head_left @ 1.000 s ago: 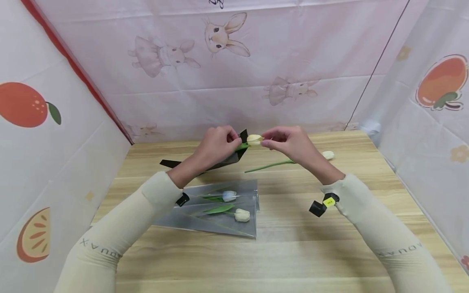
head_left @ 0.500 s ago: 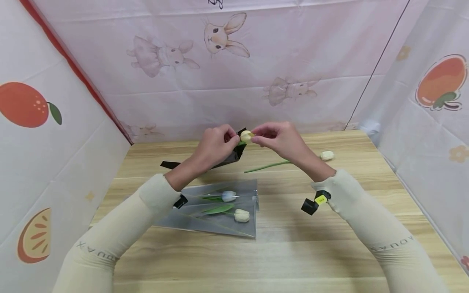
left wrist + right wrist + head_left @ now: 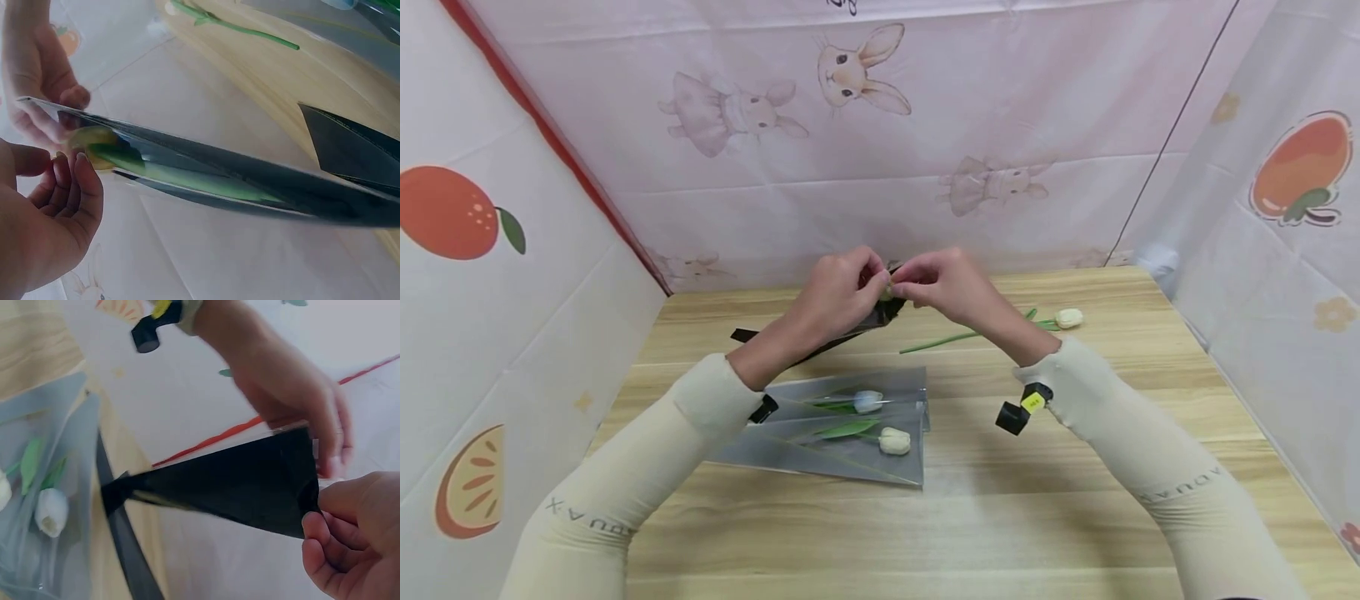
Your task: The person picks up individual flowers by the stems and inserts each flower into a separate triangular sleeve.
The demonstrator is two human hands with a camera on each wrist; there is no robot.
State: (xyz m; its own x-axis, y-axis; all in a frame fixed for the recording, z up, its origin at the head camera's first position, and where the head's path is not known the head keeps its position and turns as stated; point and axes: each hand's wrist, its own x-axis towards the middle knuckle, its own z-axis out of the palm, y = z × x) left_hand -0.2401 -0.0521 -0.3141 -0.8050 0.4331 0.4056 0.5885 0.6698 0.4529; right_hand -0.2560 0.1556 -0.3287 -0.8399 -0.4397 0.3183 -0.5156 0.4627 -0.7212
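At the back of the table, both hands meet at the mouth of a black flower sleeve (image 3: 237, 487) with a clear side. Left hand (image 3: 835, 292) grips the sleeve's edge with thumb and curled fingers. Through the clear side, in the left wrist view, a yellow tulip (image 3: 94, 140) lies inside, its green leaves (image 3: 187, 178) running down the sleeve. Right hand (image 3: 951, 287) has its thumb and fingertips pinched at the tulip's head in the mouth; the sleeve's edge partly hides this contact. Tilted, the sleeve's narrow end points left.
Two grey clear sleeves (image 3: 752, 450) lie nearer on the wooden table (image 3: 1000, 533), one holding a blue tulip (image 3: 868, 402), the other a white tulip (image 3: 895, 441). Another white tulip (image 3: 1069, 318) lies loose at right, its stem partly behind the right arm. Printed cloth walls (image 3: 880, 200) enclose the table.
The right hand has moved left, bringing the yellow tulip's head into the mouth of the black sleeve. The left hand stays near the same spot, still holding the sleeve.
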